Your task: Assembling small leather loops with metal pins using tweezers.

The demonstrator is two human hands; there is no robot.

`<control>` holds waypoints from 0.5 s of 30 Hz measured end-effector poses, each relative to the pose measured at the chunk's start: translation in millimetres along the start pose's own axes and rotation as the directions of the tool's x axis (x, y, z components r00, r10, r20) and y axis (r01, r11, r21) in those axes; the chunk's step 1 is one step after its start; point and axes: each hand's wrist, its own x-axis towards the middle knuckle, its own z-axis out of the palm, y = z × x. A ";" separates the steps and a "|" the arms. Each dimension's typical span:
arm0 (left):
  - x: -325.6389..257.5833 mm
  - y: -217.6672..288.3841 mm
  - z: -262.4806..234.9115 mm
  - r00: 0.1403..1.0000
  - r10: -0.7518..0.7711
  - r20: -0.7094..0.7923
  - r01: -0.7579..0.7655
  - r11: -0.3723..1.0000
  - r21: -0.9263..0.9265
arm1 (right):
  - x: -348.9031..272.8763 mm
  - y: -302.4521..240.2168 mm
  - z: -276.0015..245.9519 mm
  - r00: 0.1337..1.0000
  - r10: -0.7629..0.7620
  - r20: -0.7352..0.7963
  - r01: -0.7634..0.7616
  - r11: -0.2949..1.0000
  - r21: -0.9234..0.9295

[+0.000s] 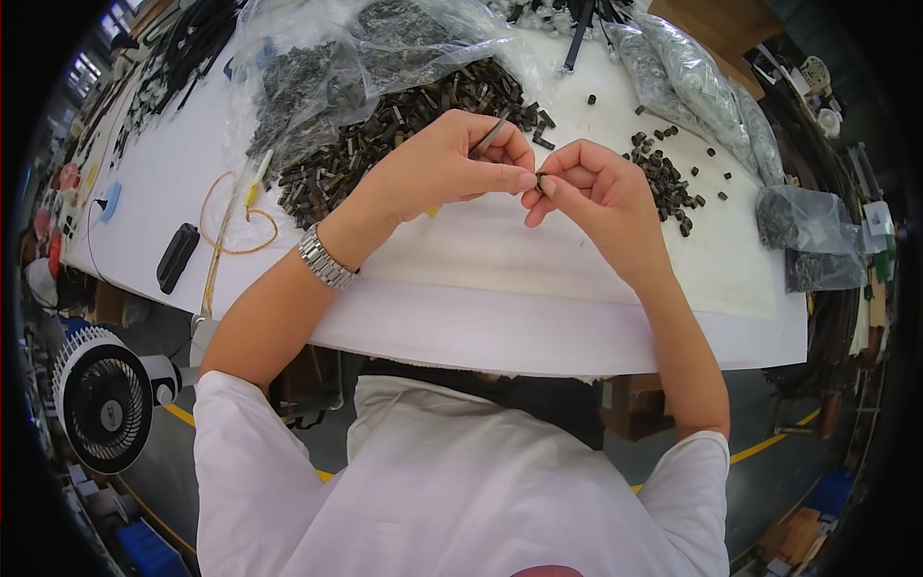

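Observation:
My left hand [460, 165] and my right hand [598, 197] meet fingertip to fingertip above the white tabletop [538, 288]. Between their thumbs and fingers is a small dark piece [541, 183], mostly covered, so its exact kind does not show. A thin, pointed grey metal tool [488, 137] is tucked in the curled fingers of my left hand. Both hands are closed. Behind my left hand lies a heap of short dark brown block-like pieces [322, 178]. Right of my right hand is a smaller scatter of little dark pieces [668, 183].
Clear plastic bags [308, 91] of dark parts lie at the back left, and more filled bags [687, 82] at the back right. A black case [178, 258], a yellow-tipped pen-like tool [258, 183] and a cord loop [274, 231] rest left. A fan [108, 402] stands beside the table.

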 end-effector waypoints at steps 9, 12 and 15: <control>1.1 0.5 2.1 1.000 0.007 -0.023 -0.006 0.998 0.057 | -4.9 -1.3 13.2 0.977 -0.177 -0.121 0.118 0.915 -0.386; -0.1 1.3 2.5 0.997 0.077 -0.031 -0.071 0.985 0.158 | -6.4 -0.4 11.9 0.973 -0.205 -0.104 0.148 0.905 -0.399; -1.6 -0.5 1.7 0.984 0.179 -0.014 -0.170 0.953 0.253 | -8.0 0.7 15.7 0.977 -0.196 -0.088 0.144 0.901 -0.409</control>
